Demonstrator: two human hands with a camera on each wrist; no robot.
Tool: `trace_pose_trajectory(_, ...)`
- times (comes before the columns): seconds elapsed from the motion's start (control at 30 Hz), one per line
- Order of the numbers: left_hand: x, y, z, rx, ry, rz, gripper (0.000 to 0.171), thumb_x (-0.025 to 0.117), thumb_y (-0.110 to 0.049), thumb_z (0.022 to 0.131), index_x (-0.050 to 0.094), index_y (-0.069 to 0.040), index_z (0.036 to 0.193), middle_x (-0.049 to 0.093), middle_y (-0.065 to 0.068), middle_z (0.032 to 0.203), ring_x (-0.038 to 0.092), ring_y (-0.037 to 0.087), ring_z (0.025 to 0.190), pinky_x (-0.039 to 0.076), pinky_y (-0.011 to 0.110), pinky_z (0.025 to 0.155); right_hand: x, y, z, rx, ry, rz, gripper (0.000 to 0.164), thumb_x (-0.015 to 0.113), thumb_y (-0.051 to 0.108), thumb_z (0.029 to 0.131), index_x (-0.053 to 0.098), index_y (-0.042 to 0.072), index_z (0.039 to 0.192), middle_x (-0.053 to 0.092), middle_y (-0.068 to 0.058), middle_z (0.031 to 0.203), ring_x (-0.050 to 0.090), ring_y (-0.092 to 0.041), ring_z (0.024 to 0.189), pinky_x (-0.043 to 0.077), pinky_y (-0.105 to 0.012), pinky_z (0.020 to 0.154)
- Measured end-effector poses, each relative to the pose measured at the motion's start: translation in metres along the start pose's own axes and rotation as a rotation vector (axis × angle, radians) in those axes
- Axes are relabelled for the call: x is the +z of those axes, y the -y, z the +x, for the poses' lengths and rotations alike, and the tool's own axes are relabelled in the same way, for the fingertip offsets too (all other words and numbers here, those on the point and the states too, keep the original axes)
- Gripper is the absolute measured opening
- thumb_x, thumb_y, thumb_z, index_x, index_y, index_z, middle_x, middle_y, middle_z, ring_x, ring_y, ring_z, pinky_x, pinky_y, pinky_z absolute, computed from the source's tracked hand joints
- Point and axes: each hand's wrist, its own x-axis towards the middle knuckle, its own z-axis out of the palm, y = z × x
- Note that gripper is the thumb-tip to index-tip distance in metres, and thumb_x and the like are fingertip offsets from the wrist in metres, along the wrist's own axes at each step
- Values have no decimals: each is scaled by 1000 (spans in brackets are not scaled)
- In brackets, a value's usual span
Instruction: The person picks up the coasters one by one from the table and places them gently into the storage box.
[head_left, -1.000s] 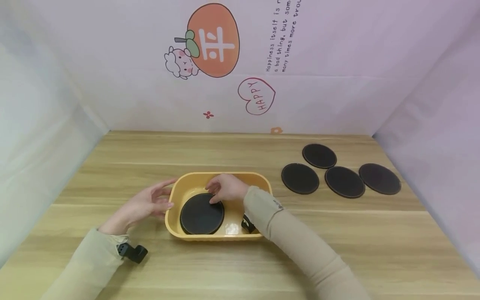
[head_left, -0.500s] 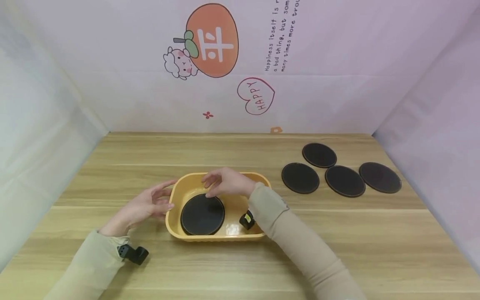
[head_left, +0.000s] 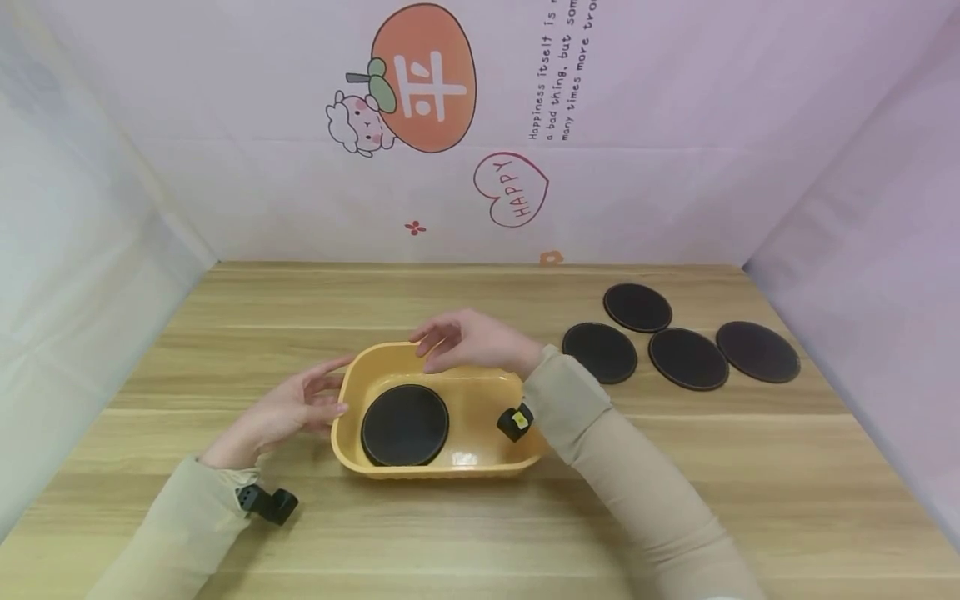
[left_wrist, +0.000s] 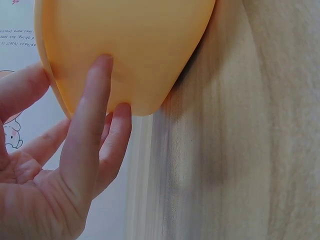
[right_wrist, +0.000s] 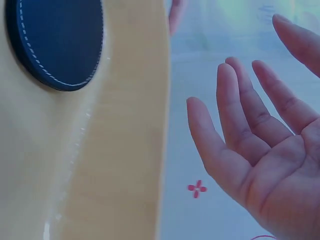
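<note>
A yellow plastic basin [head_left: 480, 421] sits on the table in the head view. In its left half lies a round black coaster [head_left: 405, 425] with pale edge stitching, also seen in the right wrist view, where its edge looks thick. My left hand [head_left: 288, 408] is at the basin's left end, fingertips on the outer wall and thumb at the rim; the left wrist view shows these fingers [left_wrist: 82, 130] fairly straight. Over the basin's far rim hovers my right hand [head_left: 476, 342], loosely bent and holding nothing. Its palm and spread fingers [right_wrist: 230, 105] show in the right wrist view.
Several more black coasters lie flat at the table's right rear, among them the leftmost coaster [head_left: 600, 352] and the rightmost coaster [head_left: 757, 352]. A printed white cloth [head_left: 637, 208] walls off the back and both sides of the wooden table [head_left: 420, 542].
My right hand has lifted off the coaster inside the basin and moved back and to the right, up to the far rim. The left hand and the basin stay put.
</note>
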Motion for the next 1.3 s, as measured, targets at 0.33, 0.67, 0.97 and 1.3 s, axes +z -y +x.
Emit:
trace_pose_trajectory(0.33,0,-3,1,-8,-3,5,80,60,1,88,11,-4,151,26,38,143,61,26,101,58,40,77,-21,2,-29,-111,-41,-99,41,70,7,84,58,-1,123,67,-13,108,64,-20,100,53,-30,90)
trace_pose_trajectory(0.67,1,-3,0,-5,4,-13,82,61,0,88,10,-4,151,24,39,144,60,25,102,58,41,78,-22,-22,-56,-100,-109,-141,40,66,4,85,57,-4,123,63,-23,108,63,-25,97,54,-36,90)
trace_pose_trajectory(0.97,1,-2,-1,-3,3,-10,80,60,1,88,11,-3,151,25,39,143,61,25,103,58,40,78,-22,-57,-82,-118,-254,-270,33,68,7,85,62,-4,115,66,-19,106,63,-24,94,54,-40,88)
trace_pose_trajectory(1.3,2,-3,-2,-7,0,-16,80,60,1,88,10,-3,151,26,39,143,61,25,103,58,40,78,-28,-89,-104,-112,-422,-327,27,69,4,84,64,-1,110,66,-13,103,62,-25,93,55,-40,84)
